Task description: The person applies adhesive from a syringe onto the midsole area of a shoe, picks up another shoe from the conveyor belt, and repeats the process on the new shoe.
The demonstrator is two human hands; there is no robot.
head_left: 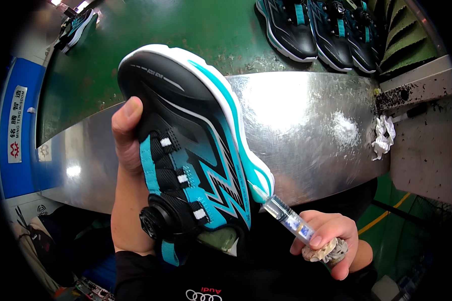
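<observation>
We hold a black and teal sneaker [191, 150] up in our left hand [128, 165], the fingers closed around its upper with the thumb pressed on the toe side, so the shoe stands tilted above the shiny metal worktable [306, 130]. Our right hand [331, 241] is curled tightly around a small clear syringe [286, 215] and a crumpled rag [326, 251], low and near us on the right. The syringe tip touches the white and teal sole edge at the heel. On the table's far right lie a patch of white powder [345, 128] and a wadded white cloth [384, 135]. Beyond, on the green surface [186, 30], a row of matching sneakers [321, 25] stands.
</observation>
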